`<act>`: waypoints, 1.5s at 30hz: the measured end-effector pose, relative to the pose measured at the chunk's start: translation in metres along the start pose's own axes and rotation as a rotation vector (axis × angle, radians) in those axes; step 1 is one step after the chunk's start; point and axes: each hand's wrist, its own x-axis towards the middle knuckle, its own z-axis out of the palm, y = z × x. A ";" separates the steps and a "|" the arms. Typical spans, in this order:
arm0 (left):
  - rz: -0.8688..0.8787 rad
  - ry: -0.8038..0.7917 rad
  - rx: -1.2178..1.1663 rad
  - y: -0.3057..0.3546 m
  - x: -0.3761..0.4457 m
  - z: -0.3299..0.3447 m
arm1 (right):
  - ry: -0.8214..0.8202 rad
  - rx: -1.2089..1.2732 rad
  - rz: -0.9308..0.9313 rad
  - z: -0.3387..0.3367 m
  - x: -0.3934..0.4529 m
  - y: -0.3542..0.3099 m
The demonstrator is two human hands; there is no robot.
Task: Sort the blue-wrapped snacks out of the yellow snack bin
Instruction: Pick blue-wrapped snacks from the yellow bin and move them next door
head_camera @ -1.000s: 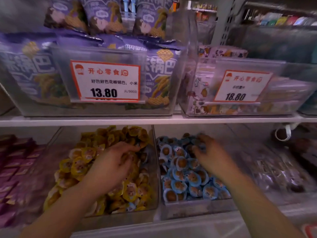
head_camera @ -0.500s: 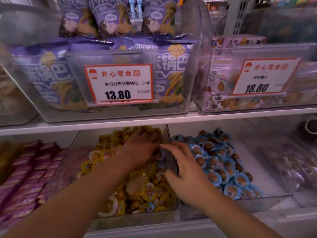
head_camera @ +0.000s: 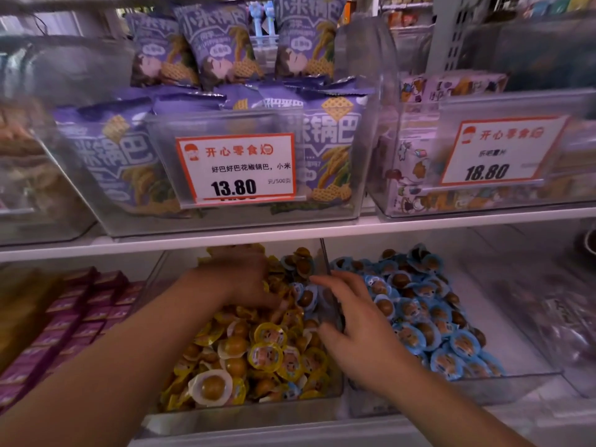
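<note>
**Two hands in the yellow snack bin**

Two hands are seen over the clear plastic bin of yellow-wrapped round snacks (head_camera: pixel 258 353) on the lower shelf (head_camera: pixel 290 430). The left hand (head_camera: pixel 240 280) is reached deep into the bin, blurred by motion; its fingers (head_camera: pixel 274 303) are bent down into the pile, but whether anything is held cannot be told. The right hand (head_camera: pixel 358 330) is laid across the clear divider wall (head_camera: pixel 325 262) between the two bins, its fingers (head_camera: pixel 329 280) spread wide and only loosely bent, with the thumb dipped among the yellow wrappers. Nothing is seen gripped in it.

Several small round blue-wrapped snacks (head_camera: pixel 304 296) are found inside the yellow bin, just beside the right fingertips and between the two hands; a few more lie behind them, towards the back corner of the bin. One further blue wrapper (head_camera: pixel 290 392) is seen at the near front wall, below the right wrist.

To the right of the right fingers, the neighbouring clear bin of blue-wrapped snacks (head_camera: pixel 429 324) is filled with a loose heap. Above the hands, on the upper shelf (head_camera: pixel 451 222), purple rice-cracker bags (head_camera: pixel 109 150) are held in a clear bin behind a white-and-orange price card reading 13.80 (head_camera: pixel 237 169). Left of the left arm, rows of purple boxes (head_camera: pixel 80 314) are stacked.
</note>
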 end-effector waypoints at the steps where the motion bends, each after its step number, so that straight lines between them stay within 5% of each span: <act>1: 0.020 0.070 -0.064 0.009 0.004 -0.001 | 0.000 -0.002 0.002 0.000 0.000 0.001; 3: 0.071 0.178 -0.220 0.030 0.016 0.005 | -0.002 0.002 -0.003 0.001 0.000 0.003; 6: -0.018 -0.004 -0.386 0.055 0.037 0.026 | -0.011 0.006 -0.003 0.002 0.001 0.004; 12: 0.026 -0.004 -0.202 0.057 0.059 0.052 | -0.042 0.002 0.024 0.000 0.003 0.004; 20: 0.085 -0.112 -0.283 0.052 0.065 0.039 | -0.032 0.022 0.009 0.000 0.002 0.002; 29: 0.025 0.089 -0.227 0.067 0.070 0.061 | -0.029 0.033 0.037 0.002 0.002 0.002; 35: 0.032 0.119 -0.869 0.042 0.036 0.019 | -0.025 0.022 0.020 -0.001 0.001 0.000; 41: -0.100 0.178 -1.245 0.014 -0.025 -0.006 | 0.007 0.006 0.018 -0.003 0.000 -0.004; 45: -0.157 0.296 -1.478 0.011 -0.075 0.001 | 0.246 -0.115 -0.161 -0.003 -0.007 -0.027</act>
